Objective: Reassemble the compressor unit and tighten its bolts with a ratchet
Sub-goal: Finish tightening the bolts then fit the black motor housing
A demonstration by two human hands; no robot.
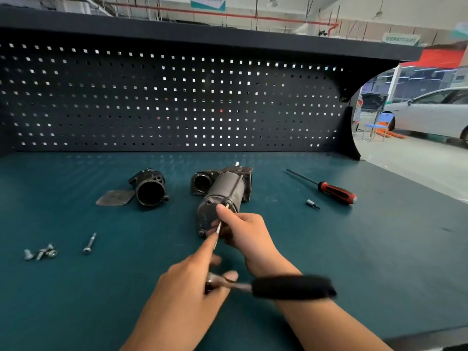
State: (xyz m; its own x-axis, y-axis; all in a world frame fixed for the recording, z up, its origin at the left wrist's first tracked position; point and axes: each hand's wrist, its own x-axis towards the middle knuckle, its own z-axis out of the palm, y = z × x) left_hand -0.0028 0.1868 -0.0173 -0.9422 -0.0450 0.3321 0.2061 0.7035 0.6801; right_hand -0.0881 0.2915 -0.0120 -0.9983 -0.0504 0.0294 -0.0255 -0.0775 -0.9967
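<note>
The grey compressor unit [224, 192] lies on the teal bench mat, its round motor end facing me. A ratchet [291, 287] with a blurred black handle carries a thin extension bar that reaches up to a bolt [227, 204] on the motor end. My right hand [243, 230] pinches the extension bar just below that bolt. My left hand [200, 282] grips the ratchet head, index finger stretched along the bar. The black handle crosses over my right forearm.
A separate black housing [150, 189] and a flat grey plate [115, 198] lie left of the unit. One long bolt [89, 243] and several short bolts [41, 253] sit at the near left. A red-black screwdriver [336, 192] and a small bit socket [312, 203] lie right. A pegboard [164, 105] stands behind.
</note>
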